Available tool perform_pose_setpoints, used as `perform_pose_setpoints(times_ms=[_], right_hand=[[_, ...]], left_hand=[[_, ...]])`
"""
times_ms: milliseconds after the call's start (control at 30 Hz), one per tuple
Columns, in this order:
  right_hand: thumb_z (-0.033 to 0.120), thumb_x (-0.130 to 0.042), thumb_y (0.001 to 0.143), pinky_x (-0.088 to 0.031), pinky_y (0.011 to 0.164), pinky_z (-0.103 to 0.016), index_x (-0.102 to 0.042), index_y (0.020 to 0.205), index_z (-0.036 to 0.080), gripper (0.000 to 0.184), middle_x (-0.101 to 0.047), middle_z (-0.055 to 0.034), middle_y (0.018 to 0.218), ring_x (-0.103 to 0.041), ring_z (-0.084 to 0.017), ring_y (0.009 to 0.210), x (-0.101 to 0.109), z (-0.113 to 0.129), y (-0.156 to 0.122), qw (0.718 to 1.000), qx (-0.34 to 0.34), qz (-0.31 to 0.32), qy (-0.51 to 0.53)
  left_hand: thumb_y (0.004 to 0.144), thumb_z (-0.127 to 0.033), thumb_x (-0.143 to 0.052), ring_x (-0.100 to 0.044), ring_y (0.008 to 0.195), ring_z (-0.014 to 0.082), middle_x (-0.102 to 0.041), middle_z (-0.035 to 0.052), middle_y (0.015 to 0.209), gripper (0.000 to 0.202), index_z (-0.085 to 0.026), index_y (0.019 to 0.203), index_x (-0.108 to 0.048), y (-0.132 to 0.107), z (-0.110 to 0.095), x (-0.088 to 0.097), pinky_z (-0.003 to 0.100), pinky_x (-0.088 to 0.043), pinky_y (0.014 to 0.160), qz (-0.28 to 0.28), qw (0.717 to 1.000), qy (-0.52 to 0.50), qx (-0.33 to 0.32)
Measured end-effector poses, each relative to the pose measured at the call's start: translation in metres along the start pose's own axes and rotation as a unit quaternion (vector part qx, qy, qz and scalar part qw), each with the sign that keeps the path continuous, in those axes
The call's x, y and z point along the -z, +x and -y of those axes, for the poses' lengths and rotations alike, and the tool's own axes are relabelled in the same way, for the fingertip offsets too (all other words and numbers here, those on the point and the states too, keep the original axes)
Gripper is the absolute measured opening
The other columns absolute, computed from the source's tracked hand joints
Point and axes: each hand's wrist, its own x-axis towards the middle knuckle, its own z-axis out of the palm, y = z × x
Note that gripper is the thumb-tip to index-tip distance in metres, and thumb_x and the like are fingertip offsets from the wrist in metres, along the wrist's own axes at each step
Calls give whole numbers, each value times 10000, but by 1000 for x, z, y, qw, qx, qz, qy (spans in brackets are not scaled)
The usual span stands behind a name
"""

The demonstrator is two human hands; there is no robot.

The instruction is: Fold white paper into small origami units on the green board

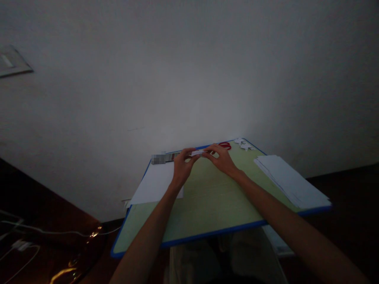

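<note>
A small piece of white paper (197, 152), folded or narrow, is held over the far part of the table between my two hands. My left hand (184, 162) pinches its left end between thumb and fingers. At the other end, my right hand (218, 157) grips it the same way. Just beyond the right hand lie scissors with red handles (225, 145), their blades mostly hidden by that hand. A white sheet (156, 181) lies flat to the left, partly behind my left hand and forearm.
The pale green table (219, 201) has a blue edge and stands against a wall (189, 79). A stack of white paper (290, 177) lies at its right side. Small white paper pieces (245, 145) sit at the far right corner. A phone-like object (170, 157) rests at the far left. White cables (53, 231) run at lower left.
</note>
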Motion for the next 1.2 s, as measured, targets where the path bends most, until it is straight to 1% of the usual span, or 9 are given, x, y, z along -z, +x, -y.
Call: perform_pose_setpoints(times_ms=[67,200,267,333,533,700,867,967,1200], right_hand=[[349,-687,936,-532,750,-340,-734,1043,217,176,-695,-55,921,-651,-191,818,0,1,-1,1000,9,11,-16],[297,-675,947,-522,911,-401,-702,1220,259,278,-702,-76,1074,-647,-226,1008,-1,5,-2,997,50,33,-41],[290,-660,959,-516,929,-412,-721,1190,261,240,-709,-77,1068,-648,-231,1017,-1,5,-1,997,61,35,-43],[291,-658,962,-522,894,-401,-748,1113,250,180,-713,-74,1010,-654,-227,969,-2,4,-1,997,61,33,-42],[324,-634,979,-504,876,-395,-756,1049,257,155,-704,-65,957,-643,-223,924,-2,5,0,995,69,30,-66],[332,-617,987,-496,850,-398,-756,1079,268,178,-689,-71,947,-625,-232,911,1,7,0,989,88,35,-110],[309,-629,982,-508,872,-394,-734,1156,281,205,-694,-71,1015,-638,-235,976,6,8,1,990,103,44,-86],[307,-622,987,-512,880,-391,-721,1171,278,211,-711,-68,1046,-661,-230,988,7,9,2,992,93,59,-68],[354,-623,985,-493,867,-370,-731,1050,251,163,-735,-57,991,-679,-224,937,8,9,1,994,60,70,-53]], left_hand=[[834,-366,-787,-739,861,212,-782,59,956,237,-224,1011,-720,-1,0,0,361,-591,800,-7,999,35,-25],[871,-383,-752,-715,811,194,-781,41,907,191,-230,981,-726,-3,0,0,339,-566,769,-10,991,108,-77],[889,-391,-731,-707,793,191,-777,40,884,187,-226,975,-728,-3,0,0,334,-557,756,-9,989,122,-81],[904,-396,-712,-708,785,191,-776,39,870,181,-223,957,-731,-4,0,-1,335,-556,754,-8,990,117,-78],[896,-441,-709,-733,779,192,-784,35,850,220,-223,890,-729,-4,-3,-3,337,-583,756,-2,997,63,-44],[818,-460,-783,-755,821,211,-787,52,892,267,-207,872,-718,-4,-1,-6,363,-605,796,-3,999,-32,22],[747,-430,-841,-759,802,214,-783,63,882,315,-185,895,-711,-5,-1,-8,366,-610,795,5,992,-105,67],[738,-424,-846,-757,805,214,-778,59,867,322,-185,904,-708,-5,-2,-9,363,-603,796,10,991,-116,72],[764,-372,-832,-741,774,194,-775,45,818,333,-192,968,-639,-7,1,-6,293,-554,711,37,980,-160,109]])
